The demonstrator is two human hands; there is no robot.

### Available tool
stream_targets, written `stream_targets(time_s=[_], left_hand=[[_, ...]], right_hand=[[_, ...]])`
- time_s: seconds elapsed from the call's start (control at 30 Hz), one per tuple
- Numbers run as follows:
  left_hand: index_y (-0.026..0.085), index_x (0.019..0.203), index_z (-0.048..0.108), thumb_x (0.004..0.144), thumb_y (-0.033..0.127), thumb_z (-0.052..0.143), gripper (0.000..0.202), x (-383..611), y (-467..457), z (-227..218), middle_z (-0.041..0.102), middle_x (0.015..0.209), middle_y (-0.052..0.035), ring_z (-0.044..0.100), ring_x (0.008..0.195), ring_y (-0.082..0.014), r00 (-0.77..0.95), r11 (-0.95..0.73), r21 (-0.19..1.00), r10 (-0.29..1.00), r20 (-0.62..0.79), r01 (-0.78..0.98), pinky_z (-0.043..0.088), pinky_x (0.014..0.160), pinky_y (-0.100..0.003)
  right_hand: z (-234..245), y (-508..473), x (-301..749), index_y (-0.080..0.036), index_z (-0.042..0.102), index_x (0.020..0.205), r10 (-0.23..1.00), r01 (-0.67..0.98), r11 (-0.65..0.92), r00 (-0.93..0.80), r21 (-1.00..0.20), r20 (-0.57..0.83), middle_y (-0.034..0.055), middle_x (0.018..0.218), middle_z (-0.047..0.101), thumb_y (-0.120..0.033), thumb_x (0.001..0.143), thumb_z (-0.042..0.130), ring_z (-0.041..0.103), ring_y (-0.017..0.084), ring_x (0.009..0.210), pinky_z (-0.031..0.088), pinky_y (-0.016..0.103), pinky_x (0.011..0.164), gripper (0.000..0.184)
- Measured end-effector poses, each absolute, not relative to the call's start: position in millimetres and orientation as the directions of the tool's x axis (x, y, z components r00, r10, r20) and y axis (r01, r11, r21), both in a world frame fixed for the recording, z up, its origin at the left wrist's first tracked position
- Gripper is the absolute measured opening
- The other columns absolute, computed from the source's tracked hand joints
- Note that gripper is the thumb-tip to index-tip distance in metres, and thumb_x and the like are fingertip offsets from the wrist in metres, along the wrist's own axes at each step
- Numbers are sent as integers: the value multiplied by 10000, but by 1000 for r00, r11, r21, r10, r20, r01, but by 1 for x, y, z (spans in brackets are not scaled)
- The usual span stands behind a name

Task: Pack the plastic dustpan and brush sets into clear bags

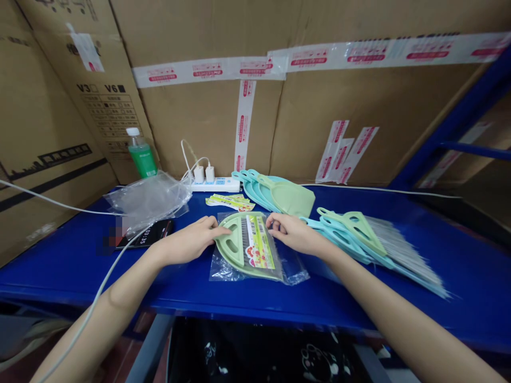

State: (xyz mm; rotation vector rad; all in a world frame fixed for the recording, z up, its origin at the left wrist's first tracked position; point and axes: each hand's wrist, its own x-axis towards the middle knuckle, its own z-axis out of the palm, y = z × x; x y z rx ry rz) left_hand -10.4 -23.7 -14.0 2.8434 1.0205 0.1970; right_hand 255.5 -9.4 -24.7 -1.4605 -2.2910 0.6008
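Green bagged dustpan point(238, 243), handle point(221, 238) leftward, long axis crosswise, left hand point(192, 239) pinching it, right hand point(294, 233) curled at its edge

The rear is walled off by brown cardboard point(191, 117), crossed by white tape point(167, 75) printed in red. Printed cardboard is also seen at left. The blue tabletop point(471, 255) is flanked at right by a blue metal frame point(459, 122). Below, reddish floor point(128, 359) is partly exposed.
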Motion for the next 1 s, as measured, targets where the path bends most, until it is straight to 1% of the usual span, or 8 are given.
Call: stream_targets(time_s=[0.23,0.37,0.47,0.6,0.7,0.77,0.87,1.0], left_hand=[[199,1250,501,901,103,318,406,-10,-25,-14,493,954,-61,484,883,-171,767,-768,151,637,76,623,436,811,-294],[200,1251,498,904,107,308,406,-10,-25,-14,493,956,-63,483,887,-173,769,-770,146,634,76,621,431,811,-292],[207,1251,494,907,112,302,405,-10,-25,-14,493,953,-58,482,886,-170,770,-771,138,634,74,621,427,808,-284],[199,1252,494,906,111,297,408,-10,-26,-13,491,960,-59,482,887,-168,766,-766,137,639,66,628,425,812,-280],[185,1254,495,899,96,286,422,-9,-26,-13,491,957,-62,482,880,-168,762,-760,139,646,50,635,423,818,-285],[187,1261,489,899,96,284,426,-9,-26,-13,490,955,-59,479,878,-166,761,-758,134,648,47,638,422,818,-285],[199,1269,482,906,112,283,424,-10,-25,-14,491,954,-53,474,872,-163,762,-763,116,645,60,637,422,809,-281],[186,1263,498,899,105,271,436,-10,-25,-15,502,958,-65,474,864,-169,765,-767,98,641,66,634,424,808,-294]], right_hand=[[-29,-8,253,-187,543,815,919,745,366,-383,-557,93,-8,682,528,-171,815,476,467,135,557,377,265,552,70],[-36,-6,251,-198,532,700,930,767,366,-321,-527,180,9,685,510,-253,848,456,485,154,606,398,287,599,175],[-39,-6,249,-204,520,663,940,764,341,-283,-548,190,-5,680,480,-220,786,522,484,152,622,402,292,641,125],[-35,-5,250,-206,499,651,943,635,323,-281,-701,180,-16,645,459,-206,776,495,458,142,599,385,280,617,125],[-32,-2,253,-191,539,735,944,446,199,-327,-873,48,-19,632,448,-255,803,452,411,125,541,351,257,535,127],[-31,0,255,-170,590,842,933,400,137,-360,-906,-18,-17,648,443,-256,799,436,381,115,514,324,248,503,182],[-34,-2,254,-147,637,1014,925,529,247,-377,-812,35,-7,674,458,-250,770,478,385,118,520,324,258,520,309],[-37,-11,248,-159,619,1190,916,772,398,-364,-495,168,21,686,520,-324,766,560,472,166,603,348,284,578,459]])
